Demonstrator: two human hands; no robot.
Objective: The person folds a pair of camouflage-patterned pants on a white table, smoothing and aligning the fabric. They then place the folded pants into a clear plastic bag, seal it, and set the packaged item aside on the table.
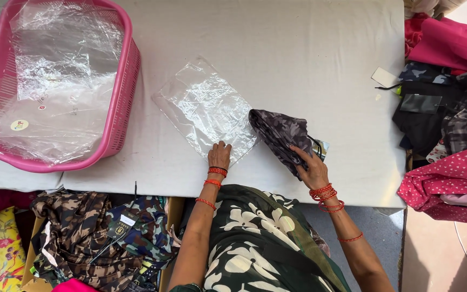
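You are pressing your left hand (220, 156) flat, fingers together and holding nothing, on the near edge of a clear, crinkled plastic bag (204, 108) that is lying flat on the white cloth-covered table (309, 48). Your right hand (312, 168) is gripping a folded grey camouflage-print garment (279, 135), fingers closed over its near corner, and the garment is lying on the table with its far end touching the bag's right edge. A pink plastic basket (122, 103) lined with more clear plastic bags is sitting at the table's left end, well apart from your hands. Dark camouflage clothes (449, 113) and pink fabric (449, 43) are lying piled to the right.
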